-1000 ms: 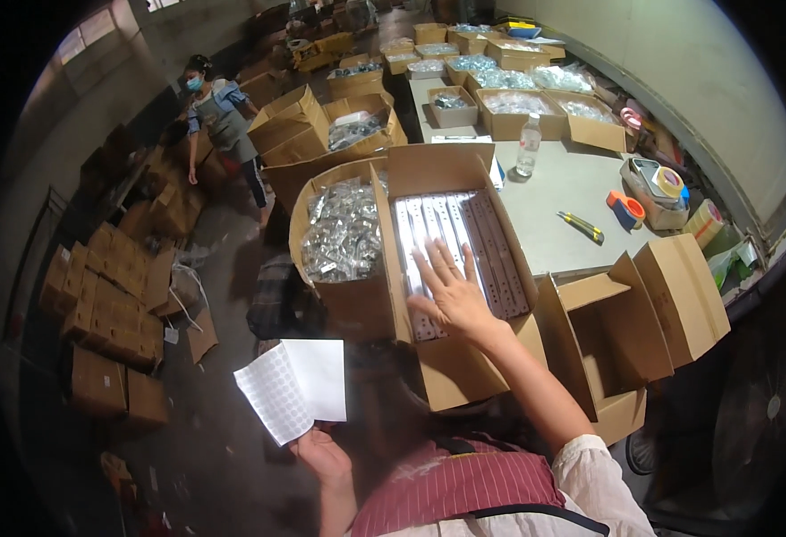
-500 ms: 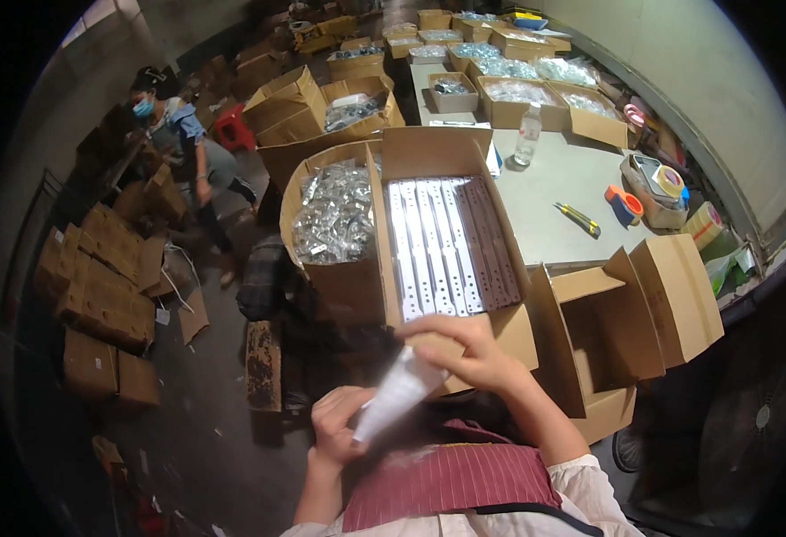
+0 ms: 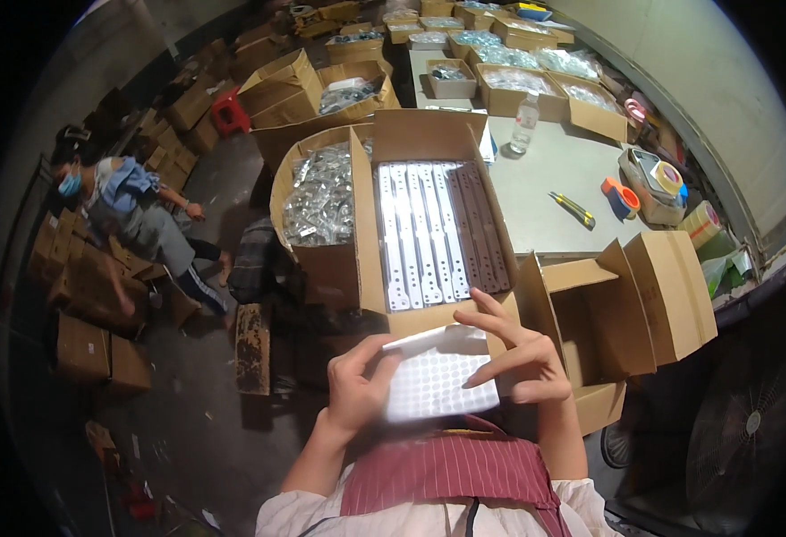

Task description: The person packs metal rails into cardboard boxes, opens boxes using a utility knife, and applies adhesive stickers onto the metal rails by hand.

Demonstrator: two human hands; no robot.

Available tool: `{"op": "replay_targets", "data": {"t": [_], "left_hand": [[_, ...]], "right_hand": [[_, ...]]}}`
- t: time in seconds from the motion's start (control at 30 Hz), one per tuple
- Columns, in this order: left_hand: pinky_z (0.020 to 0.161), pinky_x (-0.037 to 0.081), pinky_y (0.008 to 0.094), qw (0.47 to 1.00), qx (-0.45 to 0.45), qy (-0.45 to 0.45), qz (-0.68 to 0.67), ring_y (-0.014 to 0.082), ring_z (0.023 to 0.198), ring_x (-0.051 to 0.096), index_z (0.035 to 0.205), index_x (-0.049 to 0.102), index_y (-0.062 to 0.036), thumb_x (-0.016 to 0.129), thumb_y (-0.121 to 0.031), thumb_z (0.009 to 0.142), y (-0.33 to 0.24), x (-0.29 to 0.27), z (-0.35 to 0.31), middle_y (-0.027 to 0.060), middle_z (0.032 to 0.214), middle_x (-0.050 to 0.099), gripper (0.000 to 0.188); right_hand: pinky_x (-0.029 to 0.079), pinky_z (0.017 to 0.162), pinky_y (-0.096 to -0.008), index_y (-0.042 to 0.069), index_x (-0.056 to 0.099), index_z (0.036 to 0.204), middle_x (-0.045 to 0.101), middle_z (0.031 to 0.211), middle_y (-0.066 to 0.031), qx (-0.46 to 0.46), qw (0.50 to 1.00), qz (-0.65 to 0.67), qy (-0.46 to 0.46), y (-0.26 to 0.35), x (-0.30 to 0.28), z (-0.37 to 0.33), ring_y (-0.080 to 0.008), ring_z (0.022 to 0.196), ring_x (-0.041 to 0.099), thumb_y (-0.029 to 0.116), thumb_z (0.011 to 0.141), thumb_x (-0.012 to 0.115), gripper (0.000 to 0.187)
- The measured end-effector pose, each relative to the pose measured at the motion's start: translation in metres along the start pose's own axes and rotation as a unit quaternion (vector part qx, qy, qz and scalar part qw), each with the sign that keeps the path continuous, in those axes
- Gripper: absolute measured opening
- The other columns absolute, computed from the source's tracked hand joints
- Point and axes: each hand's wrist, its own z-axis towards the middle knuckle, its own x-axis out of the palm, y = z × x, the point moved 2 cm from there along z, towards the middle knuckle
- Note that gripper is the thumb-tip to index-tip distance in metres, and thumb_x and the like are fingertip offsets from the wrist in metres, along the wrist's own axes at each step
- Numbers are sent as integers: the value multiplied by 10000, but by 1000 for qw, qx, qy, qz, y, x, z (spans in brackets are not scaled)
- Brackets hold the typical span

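In front of my waist is a white sheet of round stickers (image 3: 433, 385), its top edge curled over. My left hand (image 3: 359, 380) grips the left edge of that sheet between thumb and fingers. My right hand (image 3: 527, 358) is at the sheet's right side with fingers apart, one fingertip over the stickers; whether it touches them I cannot tell. Just beyond the sheet stands an open cardboard box (image 3: 427, 134) with flat perforated metal strips (image 3: 421, 233) in rows, silvery on the left and darker brown on the right.
Left of the box, another carton holds bagged metal parts (image 3: 321, 192). An empty carton (image 3: 599, 331) stands at right. On the table (image 3: 549, 179) are a bottle (image 3: 524, 125), a utility knife (image 3: 573, 209) and a tape dispenser (image 3: 622, 199). A masked person (image 3: 133, 197) bends over cartons at left.
The sheet has turned from edge-on to showing its dotted face. My right hand has moved down and right, its fingers spreading. The other person has moved left and bent down.
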Motion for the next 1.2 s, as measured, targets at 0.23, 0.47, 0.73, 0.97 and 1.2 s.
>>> {"op": "replay_targets", "data": {"t": [0.23, 0.47, 0.73, 0.97, 1.2], "left_hand": [[798, 550, 349, 954, 252, -55, 150, 291, 886, 707, 1010, 726, 1, 596, 108, 735, -22, 8, 4, 164, 973, 727, 323], [850, 538, 393, 911, 352, -40, 210, 326, 970, 687, 1000, 749, -26, 587, 63, 644, -30, 14, 0, 155, 1056, 715, 401], [1061, 428, 432, 991, 110, -56, 44, 359, 1264, 549, 1382, 527, 2, 682, 3, 778, -13, 28, 5, 222, 1402, 541, 623], [1062, 416, 363, 968, -26, 93, -233, 222, 1239, 554, 1442, 364, 53, 744, -41, 829, -15, 42, 3, 173, 1330, 573, 727], [1020, 444, 323, 969, -41, 66, -235, 181, 1156, 596, 1362, 406, 50, 718, 3, 862, -11, 65, 0, 139, 1233, 625, 591]], "right_hand": [[415, 1044, -361, -72, 665, 1121, 623, 1229, -190, 140, 950, -6, -277, -9, 2, -13, -247, 1197, 566, 230, 903, 644, 374], [464, 917, -271, -39, 641, 1153, 667, 1024, -49, 271, 927, 72, -247, -18, 8, -26, -118, 998, 598, 242, 993, 629, 323], [469, 828, -241, -29, 649, 1050, 679, 961, -41, 196, 916, 108, -333, -15, 15, -31, -86, 900, 603, 149, 964, 669, 199], [483, 774, -232, -27, 649, 1050, 689, 941, -39, 191, 915, 129, -331, -18, 28, -41, -76, 852, 607, 106, 967, 662, 158], [504, 901, -290, -42, 464, 1344, 689, 1124, -153, 232, 921, 123, -288, -16, 26, -49, -167, 1025, 656, 68, 924, 681, 486]]}}
